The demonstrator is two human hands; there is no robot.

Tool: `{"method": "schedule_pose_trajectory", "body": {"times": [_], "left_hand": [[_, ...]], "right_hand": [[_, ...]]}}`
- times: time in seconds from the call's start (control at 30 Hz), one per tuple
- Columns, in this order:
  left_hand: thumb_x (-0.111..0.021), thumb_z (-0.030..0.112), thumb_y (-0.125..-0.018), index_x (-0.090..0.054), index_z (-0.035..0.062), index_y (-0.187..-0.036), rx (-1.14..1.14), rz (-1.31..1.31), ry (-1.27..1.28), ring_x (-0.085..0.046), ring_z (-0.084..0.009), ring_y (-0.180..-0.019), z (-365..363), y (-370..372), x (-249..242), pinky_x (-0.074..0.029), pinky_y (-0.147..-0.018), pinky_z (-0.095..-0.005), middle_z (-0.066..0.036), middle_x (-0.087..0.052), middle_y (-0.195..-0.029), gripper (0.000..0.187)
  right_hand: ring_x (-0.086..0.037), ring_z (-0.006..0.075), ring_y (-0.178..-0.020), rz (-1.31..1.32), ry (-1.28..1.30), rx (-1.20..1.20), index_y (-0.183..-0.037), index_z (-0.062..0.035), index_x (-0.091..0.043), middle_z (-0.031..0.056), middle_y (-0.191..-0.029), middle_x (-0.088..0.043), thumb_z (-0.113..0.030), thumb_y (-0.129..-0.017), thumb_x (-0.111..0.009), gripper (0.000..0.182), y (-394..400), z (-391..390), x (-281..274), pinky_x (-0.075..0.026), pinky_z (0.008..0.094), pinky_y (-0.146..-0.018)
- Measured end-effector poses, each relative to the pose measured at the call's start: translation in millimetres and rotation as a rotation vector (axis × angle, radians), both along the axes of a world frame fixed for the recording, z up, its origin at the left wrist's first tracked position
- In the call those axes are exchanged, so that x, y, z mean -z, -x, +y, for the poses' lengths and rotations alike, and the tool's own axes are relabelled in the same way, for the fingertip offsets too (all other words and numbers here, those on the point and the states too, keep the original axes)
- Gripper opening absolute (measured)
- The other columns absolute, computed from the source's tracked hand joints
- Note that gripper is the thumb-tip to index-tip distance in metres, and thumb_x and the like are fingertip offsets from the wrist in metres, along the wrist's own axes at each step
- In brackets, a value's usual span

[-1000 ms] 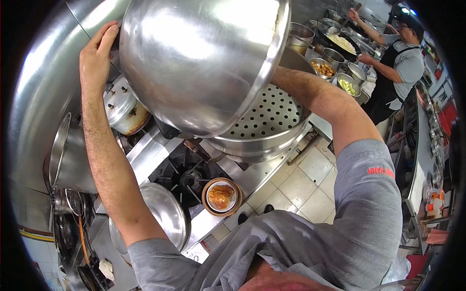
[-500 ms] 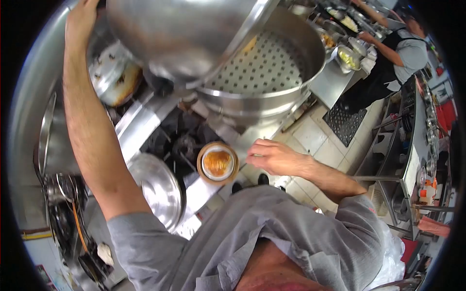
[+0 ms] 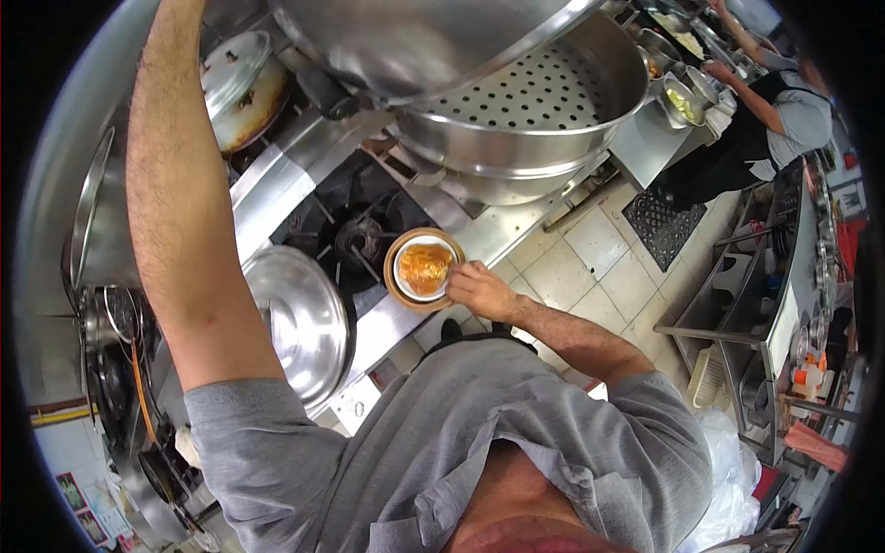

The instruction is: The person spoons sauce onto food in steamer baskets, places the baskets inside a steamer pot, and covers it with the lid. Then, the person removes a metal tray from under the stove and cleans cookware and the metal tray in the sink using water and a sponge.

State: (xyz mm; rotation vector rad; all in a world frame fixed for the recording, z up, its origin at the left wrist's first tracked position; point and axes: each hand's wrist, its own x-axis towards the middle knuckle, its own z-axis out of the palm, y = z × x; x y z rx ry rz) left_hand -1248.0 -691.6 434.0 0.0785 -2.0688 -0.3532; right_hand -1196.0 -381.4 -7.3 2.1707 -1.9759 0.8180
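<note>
A large metal lid point(image 3: 415, 46) hangs tilted over the left part of a steamer pot point(image 3: 516, 147). My left arm point(image 3: 184, 184) reaches up past the top edge, so my left hand and its hold are hidden. With fingers closed, my right hand point(image 3: 479, 290) pinches the right rim of a small white bowl point(image 3: 400, 267). Glossy orange-brown food point(image 3: 426, 268) fills this bowl, which sits inside a round wooden-coloured ring point(image 3: 395, 293) at the stove's edge.
Left of the ring are a burner point(image 3: 359, 238) and a round metal lid point(image 3: 300, 323). A stained covered pot point(image 3: 240, 88) stands at the upper left. A co-worker point(image 3: 784, 111) is at the upper right, near bowls of food. A metal shelf point(image 3: 719, 332) stands right.
My right hand has moved left onto the bowl's rim. The raised lid has shifted up and right in view, and my left hand has gone out of the frame.
</note>
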Motion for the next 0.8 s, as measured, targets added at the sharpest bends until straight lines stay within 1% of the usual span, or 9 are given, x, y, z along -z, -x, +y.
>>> {"method": "schedule_pose_trajectory", "body": {"times": [0.07,0.23,0.33,0.43,0.5,0.53,0.6,0.7,0.8], "left_hand": [[-0.051,0.038,-0.087,-0.064,0.0057,-0.106,-0.079,-0.061,-0.186,-0.061,-0.0185,-0.088,12,0,1,-0.045,-0.078,-0.0317,-0.012,-0.066,-0.098,0.040],[-0.052,0.035,-0.087,-0.062,0.0016,-0.110,0.022,-0.039,-0.097,-0.060,-0.0216,-0.091,20,2,1,-0.045,-0.081,-0.0311,-0.013,-0.066,-0.101,0.041],[-0.052,0.035,-0.087,-0.062,0.0015,-0.109,-0.030,-0.019,-0.071,-0.060,-0.0215,-0.091,7,10,-1,-0.044,-0.082,-0.0311,-0.013,-0.066,-0.099,0.041],[-0.054,0.031,-0.087,-0.062,0.0008,-0.107,0.042,-0.007,-0.050,-0.061,-0.0187,-0.085,-15,18,-1,-0.046,-0.077,-0.0301,-0.012,-0.066,-0.095,0.037],[-0.048,0.026,-0.088,-0.063,-0.0032,-0.086,0.251,0.065,0.032,-0.044,-0.0211,-0.059,-38,32,-1,-0.042,-0.065,-0.0369,-0.011,-0.055,-0.066,0.033],[-0.048,0.026,-0.088,-0.063,-0.0032,-0.086,0.257,0.072,0.031,-0.044,-0.0211,-0.059,-42,30,-1,-0.042,-0.065,-0.0369,-0.011,-0.055,-0.066,0.033],[-0.051,0.046,-0.086,-0.061,0.0204,-0.117,-0.037,-0.091,-0.166,-0.056,-0.0115,-0.092,-44,21,-2,-0.045,-0.077,-0.0269,0.001,-0.062,-0.111,0.041],[-0.052,0.047,-0.085,-0.062,0.0221,-0.116,-0.058,-0.067,-0.171,-0.055,-0.0110,-0.090,-44,18,1,-0.045,-0.076,-0.0267,0.003,-0.063,-0.109,0.041],[-0.052,0.047,-0.085,-0.062,0.0212,-0.116,-0.060,-0.089,-0.166,-0.056,-0.0115,-0.089,-41,14,0,-0.045,-0.076,-0.0274,0.002,-0.064,-0.108,0.042]], "right_hand": [[-0.047,0.0164,-0.095,0.031,-0.001,-0.039,-0.088,-0.0102,-0.056,-0.0001,-0.094,-0.051,-0.013,-0.070,-0.056,0.019,1,-1,0,-0.038,0.0327,-0.077],[-0.047,0.0156,-0.093,0.003,-0.084,-0.018,-0.089,-0.0106,-0.057,0.0000,-0.092,-0.050,-0.016,-0.072,-0.056,0.018,8,25,-22,-0.038,0.0314,-0.076],[-0.047,0.0155,-0.098,0.009,-0.109,0.007,-0.088,-0.0086,-0.057,0.0013,-0.095,-0.051,-0.017,-0.072,-0.058,0.018,19,63,-73,-0.041,0.0329,-0.080],[-0.049,0.0175,-0.100,0.041,-0.143,0.074,-0.086,-0.0068,-0.058,0.0026,-0.096,-0.053,-0.016,-0.069,-0.065,0.021,34,107,-145,-0.045,0.0334,-0.082],[-0.051,0.0200,-0.096,0.030,-0.165,0.117,-0.085,-0.0055,-0.059,0.0042,-0.092,-0.055,-0.015,-0.065,-0.069,0.025,47,134,-202,-0.047,0.0345,-0.081],[-0.052,0.0213,-0.095,0.033,-0.181,0.155,-0.085,-0.0046,-0.059,0.0049,-0.091,-0.055,-0.015,-0.063,-0.071,0.027,52,146,-230,-0.047,0.0351,-0.081],[-0.054,0.0239,-0.091,0.056,-0.204,0.223,-0.084,-0.0034,-0.059,0.0067,-0.090,-0.056,-0.016,-0.060,-0.073,0.031,63,163,-284,-0.048,0.0360,-0.079],[-0.054,0.0274,-0.088,0.115,-0.189,0.393,-0.083,-0.0028,-0.058,0.0093,-0.090,-0.056,-0.019,-0.059,-0.074,0.032,74,170,-342,-0.047,0.0371,-0.078],[-0.053,0.0297,-0.089,0.129,-0.146,0.400,-0.082,-0.0014,-0.056,0.0108,-0.090,-0.056,-0.014,-0.059,-0.074,0.031,101,161,-373,-0.045,0.0389,-0.077]]}}
